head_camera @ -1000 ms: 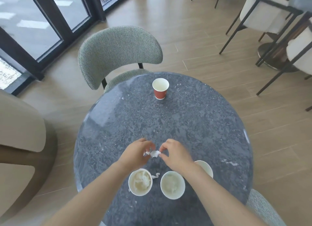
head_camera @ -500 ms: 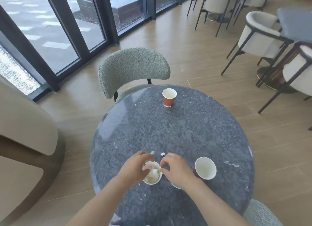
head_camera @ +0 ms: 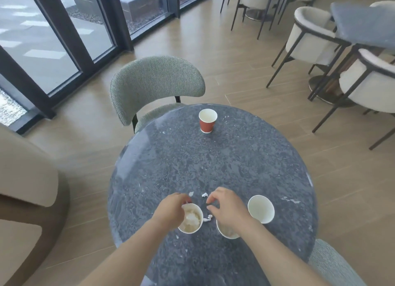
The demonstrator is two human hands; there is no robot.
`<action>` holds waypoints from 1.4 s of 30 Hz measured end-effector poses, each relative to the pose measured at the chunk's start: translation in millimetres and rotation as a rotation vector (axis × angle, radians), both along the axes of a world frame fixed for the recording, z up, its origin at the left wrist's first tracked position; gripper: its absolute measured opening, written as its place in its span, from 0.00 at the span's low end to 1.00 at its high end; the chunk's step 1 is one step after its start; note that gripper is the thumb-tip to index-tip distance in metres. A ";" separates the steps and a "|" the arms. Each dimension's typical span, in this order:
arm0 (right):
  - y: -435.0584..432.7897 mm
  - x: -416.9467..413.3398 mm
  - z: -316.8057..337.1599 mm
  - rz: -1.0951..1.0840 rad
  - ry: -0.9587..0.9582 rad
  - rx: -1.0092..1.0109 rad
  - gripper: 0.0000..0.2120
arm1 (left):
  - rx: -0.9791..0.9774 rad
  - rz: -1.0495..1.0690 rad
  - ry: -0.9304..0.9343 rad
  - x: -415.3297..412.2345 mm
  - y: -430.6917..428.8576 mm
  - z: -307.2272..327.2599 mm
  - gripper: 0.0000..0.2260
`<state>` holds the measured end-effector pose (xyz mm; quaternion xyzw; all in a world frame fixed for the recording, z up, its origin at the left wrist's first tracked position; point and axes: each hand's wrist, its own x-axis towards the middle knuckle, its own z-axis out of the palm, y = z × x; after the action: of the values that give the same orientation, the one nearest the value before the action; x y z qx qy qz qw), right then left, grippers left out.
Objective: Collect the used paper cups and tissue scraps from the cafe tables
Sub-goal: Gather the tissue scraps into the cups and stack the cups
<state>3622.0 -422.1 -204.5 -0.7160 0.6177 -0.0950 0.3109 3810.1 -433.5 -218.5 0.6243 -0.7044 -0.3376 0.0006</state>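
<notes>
On the round dark stone table (head_camera: pixel 213 157), a paper cup stuffed with tissue (head_camera: pixel 190 218) stands near the front edge. My left hand (head_camera: pixel 171 206) has its fingers curled on that cup's far-left rim. My right hand (head_camera: pixel 226 208) hovers with its fingers apart and nothing in them, above a second cup (head_camera: pixel 227 232) that it partly hides. An empty white-lined cup (head_camera: pixel 261 208) stands just right of it. A red cup (head_camera: pixel 207 120) stands alone at the far side. Tissue scraps lie between my hands (head_camera: pixel 207 218), just beyond them (head_camera: pixel 204 194), and at the right (head_camera: pixel 290 199).
A grey-green fabric chair (head_camera: pixel 156 82) is tucked in at the far side of the table, and another seat (head_camera: pixel 333 262) sits at the near right. A beige armchair (head_camera: pixel 25 179) stands to the left. White chairs and another table (head_camera: pixel 363 23) stand at the back right.
The scrap that both hands pinched a second ago has left them. My left hand went to the tissue-filled cup's rim, and my right hand spread its fingers and drew right. The view tilted up.
</notes>
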 end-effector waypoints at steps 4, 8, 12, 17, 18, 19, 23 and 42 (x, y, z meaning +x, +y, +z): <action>-9.2 4.4 -4.0 -0.048 0.005 0.023 0.03 | -0.045 0.049 0.038 12.7 -22.2 -0.4 0.17; -23.7 11.9 -8.2 -0.074 0.025 0.055 0.04 | -0.116 0.186 0.128 26.1 -46.0 -3.9 0.14; -43.3 16.4 -14.3 -0.102 0.028 0.063 0.05 | -0.148 0.218 0.227 30.9 -63.9 -9.1 0.18; -63.0 15.5 -25.4 -0.076 0.081 0.135 0.10 | -0.131 0.127 0.207 31.0 -70.0 -14.6 0.20; -65.1 14.8 -28.6 -0.060 0.109 0.156 0.11 | -0.119 0.123 0.203 31.3 -69.9 -15.7 0.20; -66.7 14.3 -32.2 -0.043 0.135 0.177 0.11 | -0.109 0.122 0.198 31.8 -69.8 -16.8 0.20; -68.9 12.5 -46.1 0.033 0.217 0.231 0.10 | -0.085 0.138 0.184 35.0 -69.0 -20.6 0.20; -74.6 38.1 0.7 -0.123 -0.148 -0.117 0.01 | -0.088 0.120 0.176 39.1 -50.7 -7.2 0.16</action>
<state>3660.2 -496.8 -203.8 -0.6848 0.6292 -0.2026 0.3069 3849.2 -484.1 -225.7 0.6329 -0.6770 -0.3591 0.1100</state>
